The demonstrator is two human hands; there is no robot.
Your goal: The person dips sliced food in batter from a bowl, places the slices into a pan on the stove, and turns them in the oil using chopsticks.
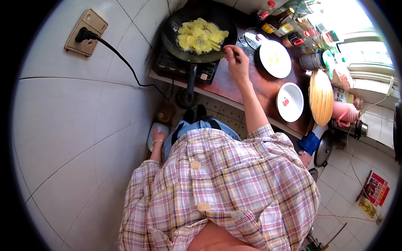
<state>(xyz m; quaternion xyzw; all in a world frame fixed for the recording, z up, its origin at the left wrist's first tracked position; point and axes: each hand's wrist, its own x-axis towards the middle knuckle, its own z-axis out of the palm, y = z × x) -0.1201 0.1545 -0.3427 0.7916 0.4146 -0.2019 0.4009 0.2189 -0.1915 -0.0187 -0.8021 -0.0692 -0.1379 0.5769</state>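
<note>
A black wok (167, 39) holds yellow slices of food (200, 35) in bubbling oil. It sits on a black induction cooker (167, 62). Just beyond the wok's right rim is my right hand (238, 65), its fingers pinched round a thin utensil whose dark end shows at the palm; the rest of it is hard to make out. Low on the left, beside my body, my left hand (158, 134) is closed at a pale, dish-like object (151, 141) that is partly hidden.
On the brown counter (261, 92) are a white plate (275, 59), a white bowl (289, 102), a glass lid (254, 38) and a round straw-coloured mat (321, 98). Bottles (278, 21) line the back. A pink flask (345, 112) stands right; a plug (86, 35) is on the left wall.
</note>
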